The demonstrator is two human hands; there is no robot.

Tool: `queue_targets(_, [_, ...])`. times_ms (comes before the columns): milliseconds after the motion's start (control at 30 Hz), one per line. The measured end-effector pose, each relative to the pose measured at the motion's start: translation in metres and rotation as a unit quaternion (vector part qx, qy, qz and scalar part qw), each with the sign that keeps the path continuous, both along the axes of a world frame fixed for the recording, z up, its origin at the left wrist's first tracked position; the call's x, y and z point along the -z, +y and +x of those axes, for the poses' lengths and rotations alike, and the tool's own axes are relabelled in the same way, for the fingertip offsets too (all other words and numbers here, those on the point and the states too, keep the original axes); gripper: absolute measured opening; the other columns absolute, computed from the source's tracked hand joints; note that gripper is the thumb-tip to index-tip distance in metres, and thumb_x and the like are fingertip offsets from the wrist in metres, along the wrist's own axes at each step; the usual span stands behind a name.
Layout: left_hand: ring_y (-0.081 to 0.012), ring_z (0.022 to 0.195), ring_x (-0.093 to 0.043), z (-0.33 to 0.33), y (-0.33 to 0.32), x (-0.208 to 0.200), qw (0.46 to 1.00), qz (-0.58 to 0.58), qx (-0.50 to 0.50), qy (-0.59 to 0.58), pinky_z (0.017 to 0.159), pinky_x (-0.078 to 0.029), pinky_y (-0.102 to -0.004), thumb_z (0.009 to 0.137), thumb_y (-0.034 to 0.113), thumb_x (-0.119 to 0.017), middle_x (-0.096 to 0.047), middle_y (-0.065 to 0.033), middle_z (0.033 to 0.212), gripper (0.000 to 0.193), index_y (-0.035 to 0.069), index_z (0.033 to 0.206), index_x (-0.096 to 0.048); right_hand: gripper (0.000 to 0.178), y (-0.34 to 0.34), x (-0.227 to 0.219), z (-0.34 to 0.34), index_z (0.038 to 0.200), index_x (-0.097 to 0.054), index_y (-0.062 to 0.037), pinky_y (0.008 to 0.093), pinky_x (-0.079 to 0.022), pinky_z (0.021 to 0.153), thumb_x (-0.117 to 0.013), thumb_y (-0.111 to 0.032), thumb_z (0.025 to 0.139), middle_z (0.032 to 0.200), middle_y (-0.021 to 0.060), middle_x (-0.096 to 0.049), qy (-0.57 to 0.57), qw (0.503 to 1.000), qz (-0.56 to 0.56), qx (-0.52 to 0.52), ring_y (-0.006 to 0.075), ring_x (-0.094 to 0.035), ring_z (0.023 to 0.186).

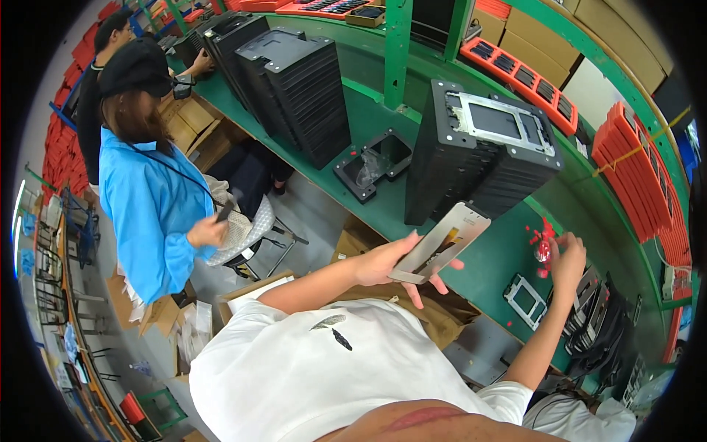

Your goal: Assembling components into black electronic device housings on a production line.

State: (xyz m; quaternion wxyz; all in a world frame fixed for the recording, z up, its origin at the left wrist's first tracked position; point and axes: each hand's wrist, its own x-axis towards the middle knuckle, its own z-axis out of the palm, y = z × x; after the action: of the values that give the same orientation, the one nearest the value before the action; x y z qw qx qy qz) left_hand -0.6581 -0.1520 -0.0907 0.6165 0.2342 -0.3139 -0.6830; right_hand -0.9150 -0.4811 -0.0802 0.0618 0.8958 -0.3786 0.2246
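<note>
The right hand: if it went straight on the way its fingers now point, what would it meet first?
Most likely the cluster of small red pieces, seemingly in clear plastic, right beside the right hand; whether they already touch is unclear.

A blue jacket (143, 202) is worn by a co-worker (140, 68) at the left. A tall stack of black trays (305, 99) is set on the green desk (482, 286). At the right, red trays (626, 173) are piled beneath cardboard boxes (541, 40).
</note>
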Motion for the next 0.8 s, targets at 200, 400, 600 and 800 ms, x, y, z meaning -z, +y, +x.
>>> queue_targets(200, [-0.0266,0.110,-0.067,0.008,-0.010,-0.036,0.990,-0.052,-0.047,-0.118,0.068,-0.064,-0.0367,0.105,0.065,-0.020,-0.049,-0.0187,0.147,0.082,0.002,0.157,-0.028,0.039,0.140,-0.083,0.061,0.125,-0.060,0.0015,0.0224,-0.046,0.054,-0.071,-0.006,0.088,0.070,0.0037,-0.063,-0.383,0.624,0.511,-0.450,0.0094,-0.058,0.057])
queue_targets(400, [-0.0227,0.105,-0.067,0.014,-0.022,-0.077,0.945,-0.159,-0.063,-0.277,0.066,-0.061,-0.0297,0.104,0.066,-0.032,-0.054,-0.0180,0.140,0.084,-0.001,0.154,-0.036,0.028,0.143,-0.095,0.101,0.114,-0.071,0.0021,0.0236,-0.045,0.049,-0.068,-0.012,0.090,0.067,0.0053,-0.067,-0.008,0.674,0.537,-0.506,0.0094,-0.060,0.051])
queue_targets(600, [-0.0207,0.101,-0.065,0.028,-0.003,-0.145,0.843,-0.227,-0.323,-0.366,0.071,-0.058,-0.0285,0.101,0.047,-0.054,-0.060,-0.0141,0.134,0.066,-0.003,0.144,-0.052,0.024,0.116,-0.125,0.088,0.110,-0.071,0.0035,0.0220,-0.042,0.050,-0.063,-0.014,0.096,0.065,0.0023,-0.063,-0.313,0.733,0.377,-0.472,0.0082,-0.056,0.051])
queue_targets(800, [-0.0226,0.105,-0.064,0.055,-0.071,-0.207,0.620,-0.161,-0.437,-0.631,0.088,-0.051,-0.0323,0.093,0.037,-0.073,-0.065,-0.0169,0.124,0.065,-0.002,0.142,-0.053,0.027,0.058,-0.139,0.094,0.117,-0.068,0.0011,0.0203,-0.042,0.067,-0.059,-0.019,0.103,0.084,0.0027,-0.066,-0.448,0.741,0.368,-0.338,0.0076,-0.056,0.075])
